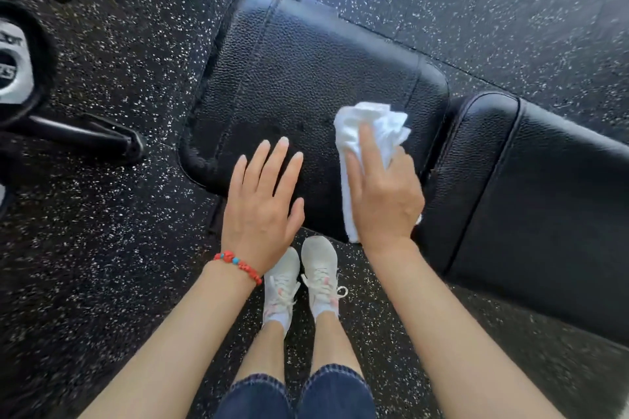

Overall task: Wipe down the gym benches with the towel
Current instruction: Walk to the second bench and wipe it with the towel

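Weight plates [13, 68] and a black frame foot [102, 139] lie at the left on the speckled rubber floor [476, 10]. White sneakers [303, 282] stand just beside the black padded worktop [306, 78]. The white towel [371, 133] lies bunched on the seat pad near its gap, under the right hand [384, 194], whose fingers curl round it. The left hand [262, 207] hovers flat, fingers straight and slightly apart, red bracelet [238, 264] on its wrist.
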Tool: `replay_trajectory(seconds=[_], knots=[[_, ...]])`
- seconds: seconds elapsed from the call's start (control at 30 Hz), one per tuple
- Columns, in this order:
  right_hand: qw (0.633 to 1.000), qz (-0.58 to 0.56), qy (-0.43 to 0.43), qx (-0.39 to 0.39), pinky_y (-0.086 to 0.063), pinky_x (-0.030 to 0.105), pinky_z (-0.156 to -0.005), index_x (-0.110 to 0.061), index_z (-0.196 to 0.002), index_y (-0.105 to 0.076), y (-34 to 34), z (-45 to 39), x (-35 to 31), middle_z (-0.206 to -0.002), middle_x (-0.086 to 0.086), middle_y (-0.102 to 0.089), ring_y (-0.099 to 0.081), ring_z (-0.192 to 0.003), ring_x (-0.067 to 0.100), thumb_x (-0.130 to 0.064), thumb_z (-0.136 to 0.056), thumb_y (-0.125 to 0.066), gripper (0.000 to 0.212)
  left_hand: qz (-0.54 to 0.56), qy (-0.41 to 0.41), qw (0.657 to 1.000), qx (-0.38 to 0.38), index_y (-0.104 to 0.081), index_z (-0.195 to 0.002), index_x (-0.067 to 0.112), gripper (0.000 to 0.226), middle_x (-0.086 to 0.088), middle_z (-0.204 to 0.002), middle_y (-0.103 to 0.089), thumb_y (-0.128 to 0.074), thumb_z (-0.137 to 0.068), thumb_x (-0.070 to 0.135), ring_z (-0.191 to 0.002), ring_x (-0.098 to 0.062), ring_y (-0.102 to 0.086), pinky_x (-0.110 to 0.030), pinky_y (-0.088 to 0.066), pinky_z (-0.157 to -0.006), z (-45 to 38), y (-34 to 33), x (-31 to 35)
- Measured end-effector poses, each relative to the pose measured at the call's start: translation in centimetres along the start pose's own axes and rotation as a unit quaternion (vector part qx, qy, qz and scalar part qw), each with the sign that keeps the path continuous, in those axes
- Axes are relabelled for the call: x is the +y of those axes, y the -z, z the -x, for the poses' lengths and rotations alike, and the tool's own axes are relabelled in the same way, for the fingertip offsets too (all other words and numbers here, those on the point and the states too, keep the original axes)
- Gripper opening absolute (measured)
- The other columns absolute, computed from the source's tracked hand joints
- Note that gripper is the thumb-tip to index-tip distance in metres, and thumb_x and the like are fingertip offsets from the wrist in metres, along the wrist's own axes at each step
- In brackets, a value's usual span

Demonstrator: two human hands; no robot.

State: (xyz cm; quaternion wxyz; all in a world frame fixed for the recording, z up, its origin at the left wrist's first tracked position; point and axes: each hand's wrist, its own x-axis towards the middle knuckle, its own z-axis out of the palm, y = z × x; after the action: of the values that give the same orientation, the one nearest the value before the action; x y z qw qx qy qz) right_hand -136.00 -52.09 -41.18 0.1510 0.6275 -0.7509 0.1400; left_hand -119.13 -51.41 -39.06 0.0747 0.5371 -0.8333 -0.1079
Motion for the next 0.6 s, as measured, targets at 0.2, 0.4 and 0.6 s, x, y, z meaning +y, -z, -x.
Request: replay_trajectory(seconds=[0.2,0.4,0.6], knots=[[0.996,-0.003,0.083,-0.016,-0.038,0.026,-0.043,-0.018,-0.108,-0.069,-1.2,-3.8,-0.5,-0.066,0.008,-0.058,-0.052,-0.053,0.022,-0.038,-0.092,-0.045,0.035,-0.013,-0.004,1.000,-0.013,-0.041,-0.135,0.007,0.050,-0.019,-0.143,-0.041,-0.045,-0.088,0.024,-0.133,-0.034,-0.032,-0.051,-0.026,-0.108,-0.1,0.2,-0.2],[0.999,0.004,0.021,0.028,-0.039,0.025,-0.042,-0.023,-0.106,-0.069,-4.2,-9.9,-2.8,-0.071,0.007,-0.063,-0.055,-0.053,0.021,-0.043,-0.098,-0.032,0.043,-0.009,0.068,0.997,0.021,-0.045,-0.134,0.004,0.048,-0.020,-0.142,-0.042,-0.045,-0.089,0.023,-0.133,-0.033,-0.032,-0.051,-0.025,-0.108,-0.2,1.2,-1.4],[0.985,-0.105,0.133,-0.040,-0.035,0.030,-0.044,-0.015,-0.113,-0.066,-0.1,0.2,-4.9,-0.068,0.006,-0.058,-0.046,-0.052,0.021,-0.036,-0.095,-0.047,0.033,-0.005,0.121,0.992,0.037,-0.044,-0.134,0.000,0.049,-0.022,-0.142,-0.040,-0.045,-0.091,0.022,-0.133,-0.036,-0.032,-0.050,-0.026,-0.109,0.1,1.6,-5.0]])
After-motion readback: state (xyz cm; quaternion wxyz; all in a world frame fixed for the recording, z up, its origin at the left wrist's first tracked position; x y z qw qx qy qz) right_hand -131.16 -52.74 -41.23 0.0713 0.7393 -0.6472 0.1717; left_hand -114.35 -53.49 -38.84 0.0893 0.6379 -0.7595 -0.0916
